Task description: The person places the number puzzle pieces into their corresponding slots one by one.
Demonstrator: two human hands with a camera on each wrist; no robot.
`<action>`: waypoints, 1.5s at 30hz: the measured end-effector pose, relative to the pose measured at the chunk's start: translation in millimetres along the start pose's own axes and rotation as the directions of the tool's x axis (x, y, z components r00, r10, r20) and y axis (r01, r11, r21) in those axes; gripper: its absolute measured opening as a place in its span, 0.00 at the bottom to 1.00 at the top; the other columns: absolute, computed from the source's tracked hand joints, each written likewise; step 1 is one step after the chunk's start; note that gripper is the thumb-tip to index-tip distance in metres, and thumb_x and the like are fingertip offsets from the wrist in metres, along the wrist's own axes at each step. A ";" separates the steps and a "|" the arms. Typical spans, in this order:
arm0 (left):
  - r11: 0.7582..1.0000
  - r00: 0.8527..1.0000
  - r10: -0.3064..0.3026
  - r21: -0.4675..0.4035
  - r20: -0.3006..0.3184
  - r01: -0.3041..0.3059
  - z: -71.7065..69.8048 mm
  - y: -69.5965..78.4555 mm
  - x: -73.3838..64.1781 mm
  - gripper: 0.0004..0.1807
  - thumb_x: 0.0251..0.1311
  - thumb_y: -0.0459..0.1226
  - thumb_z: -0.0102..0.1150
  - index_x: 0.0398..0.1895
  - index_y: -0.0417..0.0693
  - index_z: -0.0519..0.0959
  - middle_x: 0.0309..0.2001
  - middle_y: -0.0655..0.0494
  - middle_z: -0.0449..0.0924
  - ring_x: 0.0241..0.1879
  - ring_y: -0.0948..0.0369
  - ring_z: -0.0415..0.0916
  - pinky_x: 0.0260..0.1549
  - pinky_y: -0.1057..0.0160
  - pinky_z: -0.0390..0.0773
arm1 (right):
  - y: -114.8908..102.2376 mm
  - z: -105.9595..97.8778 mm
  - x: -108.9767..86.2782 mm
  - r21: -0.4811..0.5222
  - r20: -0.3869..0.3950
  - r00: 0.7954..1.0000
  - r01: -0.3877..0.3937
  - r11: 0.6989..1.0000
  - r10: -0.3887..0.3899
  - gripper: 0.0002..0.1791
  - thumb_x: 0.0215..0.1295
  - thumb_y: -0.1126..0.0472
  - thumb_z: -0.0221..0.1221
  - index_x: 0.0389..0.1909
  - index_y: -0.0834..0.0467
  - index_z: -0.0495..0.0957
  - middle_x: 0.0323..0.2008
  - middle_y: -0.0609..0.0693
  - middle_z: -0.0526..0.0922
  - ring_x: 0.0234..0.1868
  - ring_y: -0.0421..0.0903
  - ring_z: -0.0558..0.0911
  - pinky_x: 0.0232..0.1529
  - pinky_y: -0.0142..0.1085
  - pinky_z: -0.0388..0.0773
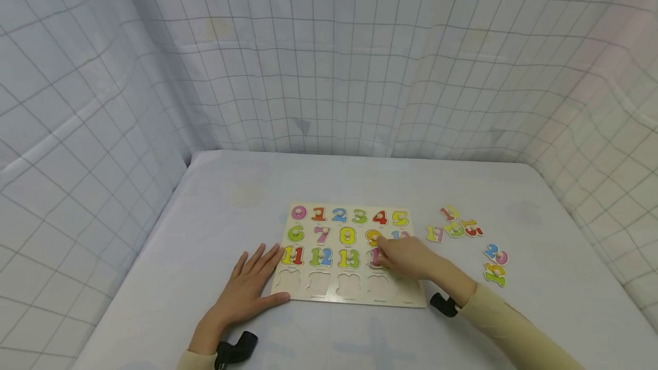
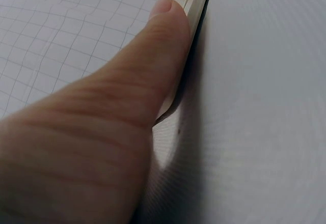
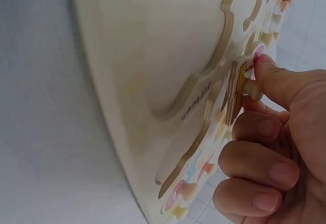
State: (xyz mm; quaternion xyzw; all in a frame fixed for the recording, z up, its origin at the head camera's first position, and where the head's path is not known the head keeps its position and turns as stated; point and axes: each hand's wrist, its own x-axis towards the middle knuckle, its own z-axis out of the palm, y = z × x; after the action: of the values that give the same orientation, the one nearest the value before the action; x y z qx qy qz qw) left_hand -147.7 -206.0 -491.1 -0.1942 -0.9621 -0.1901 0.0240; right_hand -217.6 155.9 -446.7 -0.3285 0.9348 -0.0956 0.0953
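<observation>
A wooden number puzzle board (image 1: 354, 300) lies flat on the table. My right hand (image 1: 408, 257) pinches the 14 puzzle piece (image 3: 237, 89) by its knob, between thumb and forefinger, over the third row just right of the 13. In the right wrist view the piece stands tilted against the board's surface, partly covered by the fingertips. My left hand (image 1: 252, 290) rests at the board's left side with fingers spread; its thumb (image 2: 165, 35) touches the board's edge. Number pieces 0 to 9 and 11 to 13 sit in their recesses; the 10 is partly hidden by the right hand.
Right of the board lie loose number pieces: a 17 (image 1: 434, 233), an 18 (image 1: 454, 229), a 15 (image 1: 472, 228), a 20 (image 1: 496, 254) and two others, one near the 20 (image 1: 495, 274). The bottom-row recesses (image 1: 319, 284) show bare wood. Checked white curtains (image 1: 329, 73) surround the table.
</observation>
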 end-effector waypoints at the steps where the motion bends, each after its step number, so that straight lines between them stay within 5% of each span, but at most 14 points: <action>1: 1.000 1.000 -0.003 0.001 0.005 0.003 0.2 0.1 0.1 0.51 0.51 0.67 0.55 0.73 0.49 0.57 0.73 0.54 0.52 0.72 0.50 0.40 0.66 0.44 0.34 | -0.4 0.1 1.6 0.012 0.007 1.000 0.005 1.000 -0.005 0.11 0.69 0.51 0.54 0.33 0.52 0.66 0.17 0.41 0.63 0.17 0.36 0.64 0.17 0.28 0.57; 24: 1.000 1.000 -0.001 -0.022 0.011 0.001 -2.7 0.5 -0.2 0.51 0.51 0.66 0.56 0.73 0.48 0.57 0.73 0.54 0.52 0.72 0.50 0.40 0.66 0.45 0.35 | 1.2 6.6 9.2 0.061 0.021 0.999 0.026 0.998 -0.028 0.10 0.70 0.54 0.54 0.32 0.52 0.64 0.15 0.41 0.63 0.16 0.36 0.63 0.17 0.28 0.55; 31: 1.000 0.999 0.021 -0.016 -0.026 -0.022 -0.7 0.0 -0.8 0.50 0.52 0.66 0.56 0.73 0.48 0.58 0.72 0.53 0.54 0.72 0.49 0.43 0.66 0.44 0.37 | 11.7 5.5 2.5 0.204 0.060 0.995 -0.095 0.974 0.085 0.13 0.67 0.42 0.54 0.32 0.47 0.67 0.15 0.40 0.66 0.16 0.36 0.66 0.18 0.29 0.60; 35: 1.000 0.999 0.022 -0.008 -0.027 -0.022 0.0 0.5 -0.9 0.50 0.52 0.66 0.56 0.73 0.48 0.58 0.72 0.53 0.54 0.72 0.49 0.42 0.66 0.44 0.37 | 28.9 -1.5 -8.2 0.287 0.006 0.984 -0.171 0.943 0.177 0.14 0.67 0.41 0.53 0.32 0.47 0.69 0.16 0.41 0.67 0.17 0.38 0.66 0.18 0.31 0.61; 39: 1.000 1.000 0.011 -0.004 -0.013 -0.011 -0.4 0.7 -0.7 0.50 0.51 0.67 0.55 0.73 0.49 0.58 0.72 0.54 0.54 0.72 0.50 0.42 0.66 0.45 0.37 | 56.8 -12.4 -23.9 0.302 -0.087 0.949 -0.266 0.915 0.304 0.18 0.68 0.40 0.50 0.35 0.52 0.71 0.17 0.45 0.66 0.17 0.41 0.66 0.18 0.33 0.62; 45: 1.000 1.000 -0.016 0.003 0.023 0.016 0.9 -1.6 0.4 0.52 0.50 0.68 0.54 0.73 0.50 0.56 0.73 0.55 0.52 0.72 0.51 0.39 0.67 0.46 0.34 | 96.8 -34.3 -53.2 0.271 -0.145 0.850 -0.458 0.847 0.506 0.29 0.72 0.38 0.42 0.41 0.63 0.71 0.20 0.51 0.74 0.17 0.44 0.68 0.16 0.35 0.62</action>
State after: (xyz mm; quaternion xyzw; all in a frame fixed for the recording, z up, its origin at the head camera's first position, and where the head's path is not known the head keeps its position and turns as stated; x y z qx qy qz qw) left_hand -148.7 -206.8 -492.5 -0.1888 -0.9641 -0.1866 0.0116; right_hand -242.8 267.7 -430.9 -0.0568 0.9749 -0.2085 0.0535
